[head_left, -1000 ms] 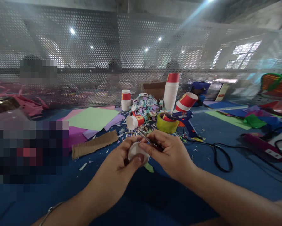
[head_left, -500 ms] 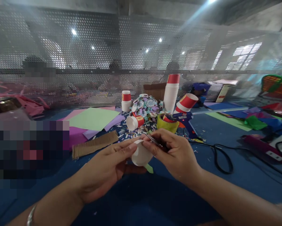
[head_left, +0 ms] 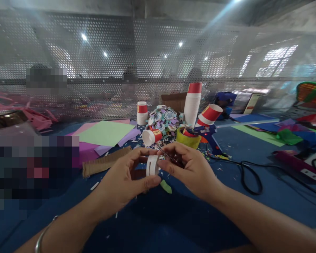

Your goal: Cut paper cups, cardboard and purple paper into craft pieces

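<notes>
My left hand [head_left: 126, 181] pinches a small white paper-cup piece [head_left: 152, 165] between thumb and fingers, held edge-on above the blue table [head_left: 174, 225]. My right hand [head_left: 192, 168] is closed round a pair of small scissors [head_left: 166, 154], whose thin blades point at the top of the white piece. A green paper scrap [head_left: 165, 186] lies on the table just below both hands.
Behind the hands lie a strip of corrugated cardboard [head_left: 106, 161], coloured paper sheets [head_left: 105, 133], red-and-white paper cups [head_left: 193, 102], a yellow tape roll [head_left: 188, 140], a blue glue gun [head_left: 209, 135] with a black cord [head_left: 246, 174], and paper clippings. A perforated metal screen [head_left: 158, 63] closes off the back.
My left hand has turned the white piece from showing its round face to standing edge-on, and shifted its grip. My right hand with the scissors stayed close against it.
</notes>
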`<state>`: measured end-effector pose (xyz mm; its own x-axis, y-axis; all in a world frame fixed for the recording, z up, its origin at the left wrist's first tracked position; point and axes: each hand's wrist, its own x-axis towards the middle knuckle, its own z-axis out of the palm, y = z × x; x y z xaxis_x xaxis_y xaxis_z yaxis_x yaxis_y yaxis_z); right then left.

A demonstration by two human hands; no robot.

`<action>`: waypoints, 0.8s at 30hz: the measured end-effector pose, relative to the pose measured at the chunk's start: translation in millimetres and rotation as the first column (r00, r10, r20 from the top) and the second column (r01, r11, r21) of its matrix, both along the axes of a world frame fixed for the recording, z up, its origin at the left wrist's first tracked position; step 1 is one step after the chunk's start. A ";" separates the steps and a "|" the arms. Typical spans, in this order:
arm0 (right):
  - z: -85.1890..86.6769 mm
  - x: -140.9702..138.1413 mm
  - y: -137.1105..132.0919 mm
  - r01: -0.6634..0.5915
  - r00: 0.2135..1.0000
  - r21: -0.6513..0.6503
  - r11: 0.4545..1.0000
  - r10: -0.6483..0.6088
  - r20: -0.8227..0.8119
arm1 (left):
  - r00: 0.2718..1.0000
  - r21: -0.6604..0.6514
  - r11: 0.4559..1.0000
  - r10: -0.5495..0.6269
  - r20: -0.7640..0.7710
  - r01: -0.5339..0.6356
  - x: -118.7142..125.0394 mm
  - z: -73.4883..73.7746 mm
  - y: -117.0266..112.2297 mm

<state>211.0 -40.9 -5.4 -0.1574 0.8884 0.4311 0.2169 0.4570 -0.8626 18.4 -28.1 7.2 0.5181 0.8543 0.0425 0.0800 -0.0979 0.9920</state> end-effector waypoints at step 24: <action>-3.4 -4.3 -1.6 0.154 0.378 0.291 0.944 -0.329 0.865 | 0.910 0.340 0.858 0.414 -0.011 -0.386 -2.1 -0.2 6.8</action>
<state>206.8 -42.5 -8.9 -0.3164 0.9004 0.2985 0.9398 0.3405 -0.0308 16.3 -21.3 7.0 0.1483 0.9341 0.3247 0.2593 -0.3535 0.8988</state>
